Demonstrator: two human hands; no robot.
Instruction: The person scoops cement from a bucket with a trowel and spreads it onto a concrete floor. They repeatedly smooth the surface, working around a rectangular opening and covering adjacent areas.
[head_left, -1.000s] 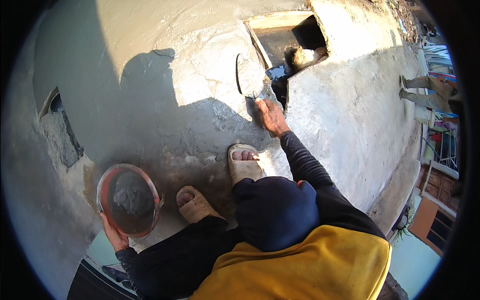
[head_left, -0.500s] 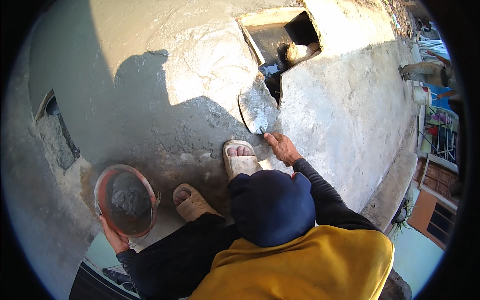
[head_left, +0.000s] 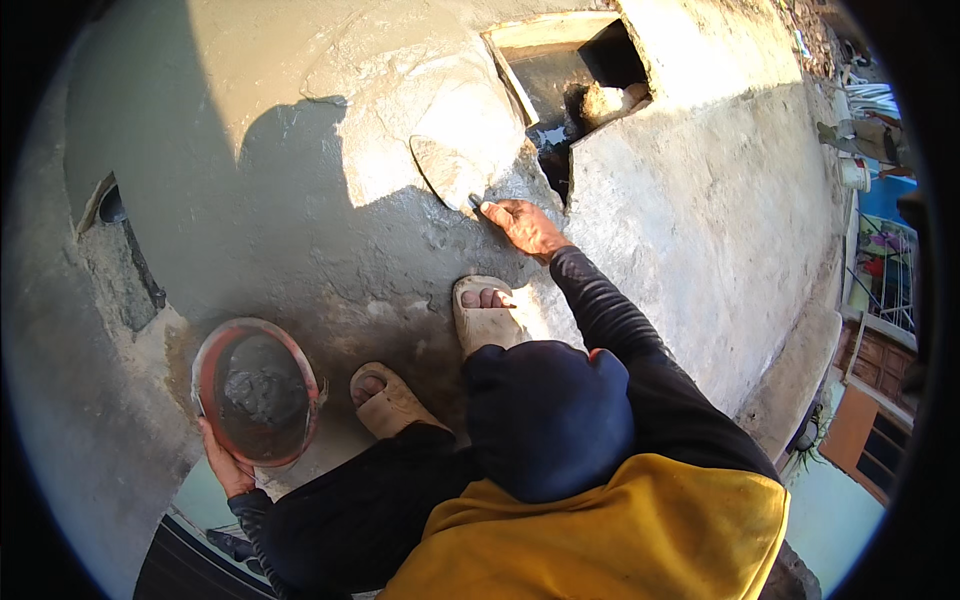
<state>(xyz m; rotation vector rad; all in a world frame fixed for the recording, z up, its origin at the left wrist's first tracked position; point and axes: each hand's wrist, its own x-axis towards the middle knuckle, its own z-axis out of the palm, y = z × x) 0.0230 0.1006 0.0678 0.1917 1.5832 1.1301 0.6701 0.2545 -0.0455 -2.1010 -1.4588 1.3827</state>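
My right hand [head_left: 527, 229] is closed round the handle of a trowel [head_left: 444, 172]. The trowel's rounded blade lies against wet grey mortar [head_left: 390, 110], left of a rectangular pit [head_left: 540, 60] in the ground. At the lower left, my left hand [head_left: 228, 462] grips the rim of a reddish bucket [head_left: 303, 425]. A heap of wet mortar [head_left: 262, 392] sits inside the bucket. The fingers of the left hand are partly hidden behind the bucket's wall.
My sandalled feet [head_left: 487, 312] stand at the edge of the wet mortar. Rough dry concrete [head_left: 690, 220] stretches to the right. A smaller opening [head_left: 108, 205] lies at the far left. Another person [head_left: 865, 140] is at the right edge beside a white bucket [head_left: 854, 174].
My right hand has swept the trowel left and away from me, from beside the pit's near corner onto the sunlit mortar. My left hand stays on the bucket.
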